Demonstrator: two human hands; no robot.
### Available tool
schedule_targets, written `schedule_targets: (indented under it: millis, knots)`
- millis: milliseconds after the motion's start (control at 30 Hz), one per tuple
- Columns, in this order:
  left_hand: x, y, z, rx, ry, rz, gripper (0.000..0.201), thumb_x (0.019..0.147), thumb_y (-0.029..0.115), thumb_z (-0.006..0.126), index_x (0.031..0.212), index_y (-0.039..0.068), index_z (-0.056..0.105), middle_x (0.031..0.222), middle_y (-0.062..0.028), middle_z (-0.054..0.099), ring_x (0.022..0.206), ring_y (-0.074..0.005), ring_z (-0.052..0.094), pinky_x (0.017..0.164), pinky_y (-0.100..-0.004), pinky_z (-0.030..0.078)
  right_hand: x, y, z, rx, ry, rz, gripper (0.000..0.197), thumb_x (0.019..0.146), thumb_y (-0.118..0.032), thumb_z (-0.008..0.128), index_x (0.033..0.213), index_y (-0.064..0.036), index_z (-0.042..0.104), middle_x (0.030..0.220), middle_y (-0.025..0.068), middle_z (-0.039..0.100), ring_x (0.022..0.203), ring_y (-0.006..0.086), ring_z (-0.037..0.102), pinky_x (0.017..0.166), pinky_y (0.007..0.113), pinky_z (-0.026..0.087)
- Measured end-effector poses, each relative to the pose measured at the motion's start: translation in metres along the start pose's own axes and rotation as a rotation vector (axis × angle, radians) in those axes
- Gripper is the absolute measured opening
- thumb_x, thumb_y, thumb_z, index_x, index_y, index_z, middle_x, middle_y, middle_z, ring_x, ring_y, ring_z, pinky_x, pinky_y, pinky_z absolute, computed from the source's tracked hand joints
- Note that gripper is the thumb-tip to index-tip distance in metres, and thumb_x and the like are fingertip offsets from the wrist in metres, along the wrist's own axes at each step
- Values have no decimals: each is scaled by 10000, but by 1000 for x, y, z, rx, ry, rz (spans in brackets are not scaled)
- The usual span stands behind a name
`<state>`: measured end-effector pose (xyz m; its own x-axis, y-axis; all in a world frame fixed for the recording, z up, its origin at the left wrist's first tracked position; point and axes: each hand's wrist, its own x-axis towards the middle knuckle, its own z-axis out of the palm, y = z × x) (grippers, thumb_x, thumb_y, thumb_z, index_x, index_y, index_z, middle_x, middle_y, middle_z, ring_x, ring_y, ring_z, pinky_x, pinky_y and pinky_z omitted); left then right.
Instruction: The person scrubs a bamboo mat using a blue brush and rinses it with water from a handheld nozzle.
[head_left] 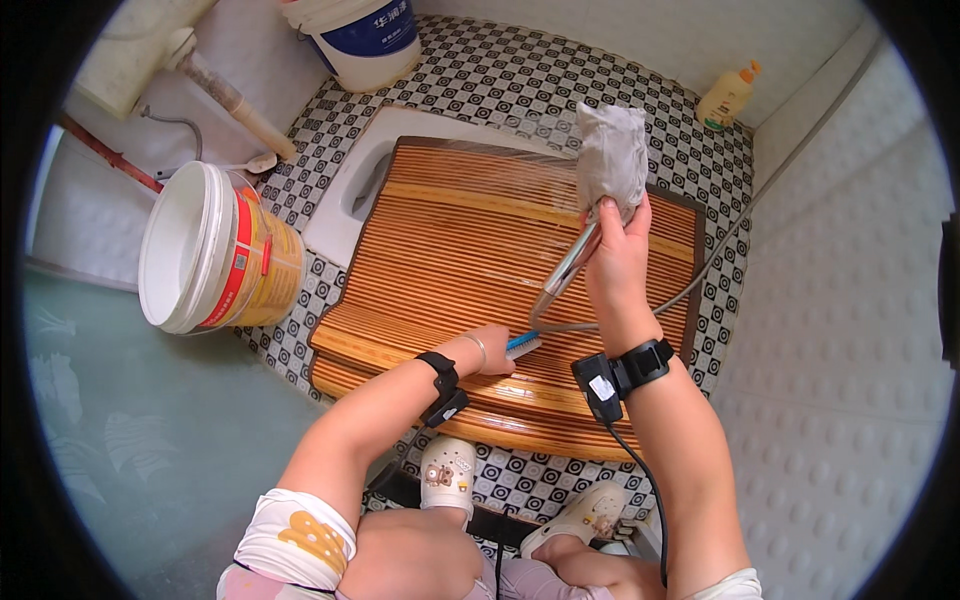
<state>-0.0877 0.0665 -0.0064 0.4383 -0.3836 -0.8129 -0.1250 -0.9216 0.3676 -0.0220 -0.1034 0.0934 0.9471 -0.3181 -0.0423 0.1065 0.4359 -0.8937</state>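
This is a small bathroom, likely in a home. A white squat toilet (335, 222) is set in the floor (500, 75), partly covered by a wet striped mat (470, 270). Small black-and-white patterned tiles pave the floor, and pale, dimpled panels line the right wall (840, 400). A drain pipe (240, 108) shows at upper left, above a frosted, leaf-patterned pane (150, 440). A shower hose (570, 327), a pump bottle (725, 100) in the corner and two plastic buckets (255, 255) fit a washroom.
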Motion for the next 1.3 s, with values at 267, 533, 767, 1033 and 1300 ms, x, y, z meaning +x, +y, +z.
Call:
schedule_targets:
  millis: [267,533,767,1033,1300]
  knots:
    - [9,-12,13,-6,55,49,561,797,384,664,1140,-58,624,1135,-248,649,1051,-384,626,917,-415,510,9,5,28,54,-45,-36,436,999,-95,520,1403,-89,357,1060,45,568,839,130,557,721,272,478]
    - [6,-12,13,40,67,51,575,802,393,654,1155,-60,621,1142,-264,640,1052,-383,628,908,-422,515,8,2,24,1,-27,19,468,999,-93,518,1429,-87,334,1092,45,563,850,125,552,689,246,468]
    - [9,-11,13,16,49,55,581,787,392,679,1131,-73,622,1026,-260,677,905,-382,666,803,-418,553,-9,5,13,-60,-172,91,561,981,-87,530,1483,-64,283,1145,53,552,904,120,527,759,262,463]
    - [6,-8,14,16,64,46,548,781,389,678,1078,-71,642,987,-249,682,869,-382,663,789,-431,540,-19,3,5,-111,-265,173,607,969,-106,545,1505,-62,264,1182,60,549,944,119,516,822,264,457]
    - [-3,-2,14,9,64,-6,589,825,397,661,1230,-27,601,1292,-244,547,1129,-381,593,943,-433,514,-31,16,-6,-203,-303,249,610,964,-100,569,1501,-35,286,1306,78,528,1070,136,528,913,291,458]
